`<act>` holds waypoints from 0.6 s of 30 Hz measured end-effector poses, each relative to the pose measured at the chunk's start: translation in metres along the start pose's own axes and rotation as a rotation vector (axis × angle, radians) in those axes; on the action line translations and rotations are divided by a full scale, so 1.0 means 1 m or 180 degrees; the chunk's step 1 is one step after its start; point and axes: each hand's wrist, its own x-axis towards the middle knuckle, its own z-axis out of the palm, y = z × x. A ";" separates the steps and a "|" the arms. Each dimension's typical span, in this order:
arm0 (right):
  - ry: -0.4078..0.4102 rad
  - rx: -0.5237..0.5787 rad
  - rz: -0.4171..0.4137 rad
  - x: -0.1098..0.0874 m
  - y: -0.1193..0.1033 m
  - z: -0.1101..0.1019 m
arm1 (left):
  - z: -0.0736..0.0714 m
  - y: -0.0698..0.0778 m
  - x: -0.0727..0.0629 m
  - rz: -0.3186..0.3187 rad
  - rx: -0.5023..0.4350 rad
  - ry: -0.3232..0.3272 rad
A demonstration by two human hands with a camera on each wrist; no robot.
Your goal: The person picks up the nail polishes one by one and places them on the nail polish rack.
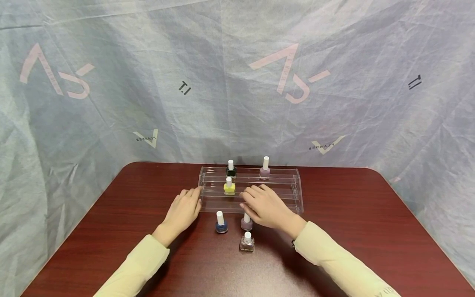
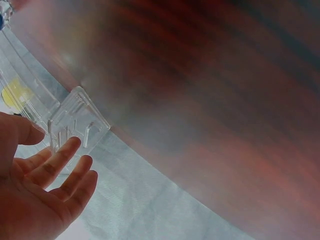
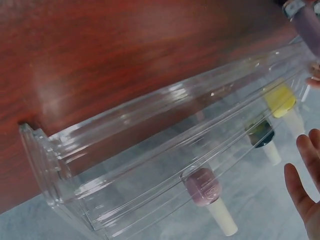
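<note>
Rear gap, green btl (image 1: 231, 171) to lilac btl (image 1: 265, 173); yellow btl (image 1: 229, 189) blks L.

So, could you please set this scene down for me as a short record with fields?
Surface: reddish-brown wooden table
Rack: clear plastic tiered rack
Top tier: squarish dark green bottle, round mauve bottle
Lower tier: squarish yellow bottle
On table, before rack: round blue bottle, second round mauve bottle, squarish glittery bottle
Caps: all white
Left hand: at rack's left end, contact unclear
Right hand: near second mauve bottle, touch unclear
</note>
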 end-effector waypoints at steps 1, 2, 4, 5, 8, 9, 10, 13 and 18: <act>0.0010 -0.0013 -0.0024 -0.001 -0.001 0.000 | 0.000 0.000 0.000 0.0001 0.0000 0.0003; 0.0011 -0.0026 -0.0046 -0.003 -0.001 0.000 | 0.000 0.000 0.000 0.0002 0.0004 0.0005; -0.0010 -0.0028 -0.0067 -0.005 -0.003 0.000 | 0.000 0.000 0.000 0.0003 0.0009 0.0005; -0.0027 -0.0035 -0.0077 -0.006 -0.003 0.000 | -0.001 0.000 0.000 0.0002 0.0010 0.0003; -0.0067 -0.0014 -0.0089 -0.009 -0.005 0.001 | 0.000 -0.001 0.000 0.0000 0.0013 0.0001; -0.0074 -0.0004 -0.0095 -0.010 -0.005 0.000 | 0.000 -0.001 0.000 -0.0002 0.0010 0.0007; -0.0078 0.0001 -0.0103 -0.010 -0.006 0.000 | 0.000 -0.001 0.000 -0.0004 0.0009 0.0010; -0.0093 0.0013 -0.0127 -0.012 -0.008 0.000 | 0.000 -0.001 0.000 0.0002 0.0010 0.0038; -0.0111 -0.0022 -0.0203 -0.015 -0.010 0.001 | 0.001 -0.001 0.000 0.0010 0.0004 0.0059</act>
